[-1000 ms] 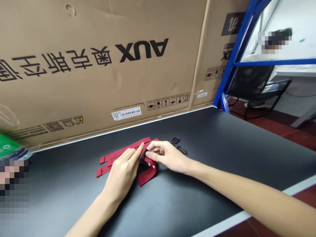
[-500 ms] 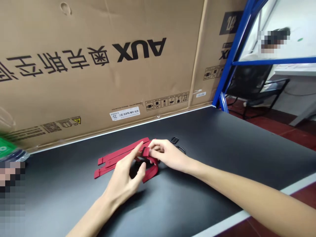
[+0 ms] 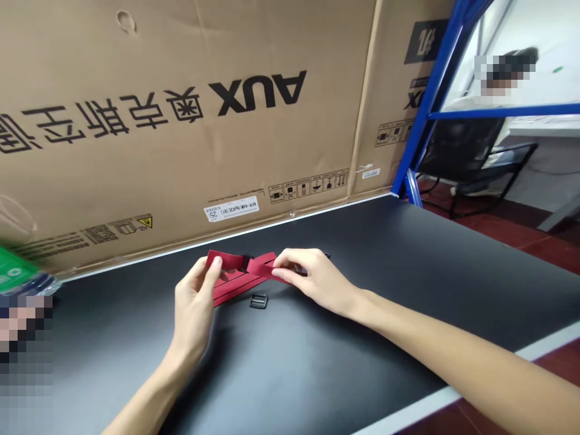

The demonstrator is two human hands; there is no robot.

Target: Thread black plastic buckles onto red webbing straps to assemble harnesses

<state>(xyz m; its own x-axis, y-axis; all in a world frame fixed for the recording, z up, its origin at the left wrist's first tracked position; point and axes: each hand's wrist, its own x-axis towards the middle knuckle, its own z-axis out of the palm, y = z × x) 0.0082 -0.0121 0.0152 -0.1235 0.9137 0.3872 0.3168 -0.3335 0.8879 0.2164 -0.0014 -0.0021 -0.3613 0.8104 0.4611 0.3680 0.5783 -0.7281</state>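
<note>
LH grip (image 3: 194, 302) on strap (image 3: 231, 261) (carton (image 3: 281, 145) bhd)

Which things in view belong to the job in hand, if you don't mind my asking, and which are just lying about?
Job:
red strap, held by left hand and right hand
black buckle on it
probably the loose buckle and other red straps

Just about:
cardboard box
green-labelled bottle
blue frame
chair

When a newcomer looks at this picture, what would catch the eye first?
Probably the large brown cardboard wall with upside-down black AUX lettering, behind the black table. Then perhaps the red fabric strap held between the left hand and the right hand, with a black rectangular buckle lying on the table nearby.
</note>
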